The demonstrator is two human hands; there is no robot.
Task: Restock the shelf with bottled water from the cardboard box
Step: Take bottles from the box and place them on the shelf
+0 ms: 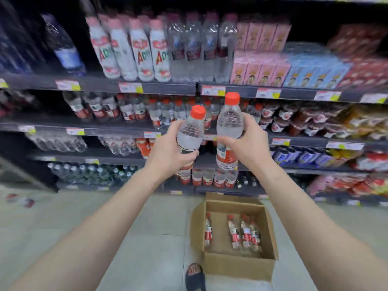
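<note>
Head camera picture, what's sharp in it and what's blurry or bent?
Head view: left bottle and right bottle, gripped by the left hand and right hand, are sharpest; shelf goods blur toward both edges; the wide lens bows the shelf rails; the cardboard box is fairly clear; no strong glare.

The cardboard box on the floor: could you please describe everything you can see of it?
The cardboard box is plain brown, looks like corrugated board, and stands open-topped on the pale tiled floor before the lowest shelf, its flaps folded outward. Most of its bottom is bare; four water bottles with red caps and labels lie in it, one apart on the left, three side by side. A sandalled foot stands near its front left corner. Neither the left hand nor the right hand touches it.
</note>
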